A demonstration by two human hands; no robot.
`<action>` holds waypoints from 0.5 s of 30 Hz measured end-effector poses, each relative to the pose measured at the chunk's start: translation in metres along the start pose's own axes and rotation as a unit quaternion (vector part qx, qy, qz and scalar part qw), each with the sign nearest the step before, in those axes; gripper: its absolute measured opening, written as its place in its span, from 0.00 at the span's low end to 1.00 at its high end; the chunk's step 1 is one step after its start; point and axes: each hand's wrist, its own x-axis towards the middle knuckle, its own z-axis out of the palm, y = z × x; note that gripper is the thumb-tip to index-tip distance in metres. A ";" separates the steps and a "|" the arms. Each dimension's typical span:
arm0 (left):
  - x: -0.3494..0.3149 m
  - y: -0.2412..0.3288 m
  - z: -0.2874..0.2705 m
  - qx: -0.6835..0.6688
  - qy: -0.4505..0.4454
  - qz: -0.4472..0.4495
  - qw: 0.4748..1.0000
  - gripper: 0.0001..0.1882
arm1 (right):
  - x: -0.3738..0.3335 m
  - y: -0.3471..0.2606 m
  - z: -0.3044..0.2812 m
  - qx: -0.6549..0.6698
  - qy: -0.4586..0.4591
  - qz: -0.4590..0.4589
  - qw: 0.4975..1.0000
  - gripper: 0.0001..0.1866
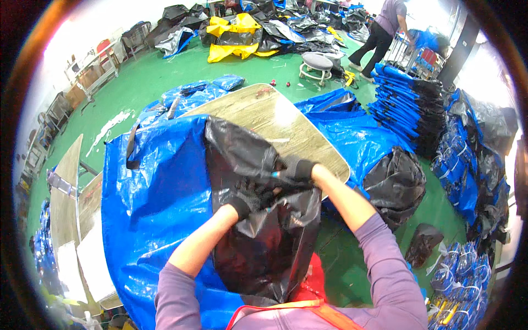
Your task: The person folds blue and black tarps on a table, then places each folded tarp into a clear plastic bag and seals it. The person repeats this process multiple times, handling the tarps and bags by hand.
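Note:
A large blue and black plastic bag [159, 181] lies spread over the wood-grain table [258, 107] and hangs toward my body. Both my hands wear dark gloves with bare wrists above them. My left hand [250, 201] is closed on the bag's black part, and crumpled folds surround it. Slightly farther off and to the right, my right hand [296, 169] grips the same black material. The fingers of the two hands come close together, partly hidden in the folds. Small light-blue spots show at the fingertips; what they are I cannot make out.
Right of the table sits a bulging blue and black bag [385, 165], with a tall stack of folded blue sheets [393, 104] behind it. Tied blue bundles [459, 280] fill the lower right. A round stool [317, 61], a walking person [385, 33] and heaped bags [236, 36] are farther off.

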 end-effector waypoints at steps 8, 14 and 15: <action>-0.012 -0.038 0.017 0.086 0.122 -0.129 0.980 0.27 | 0.047 -0.067 -0.114 -0.208 0.263 -0.139 0.932 0.18; 0.000 -0.106 0.030 -0.105 0.221 -0.244 0.939 0.22 | -0.026 -0.047 -0.077 0.074 0.103 0.133 0.983 0.17; 0.003 -0.114 0.040 -0.309 0.272 -0.177 0.894 0.20 | -0.047 -0.051 -0.047 -0.034 0.017 0.142 0.989 0.18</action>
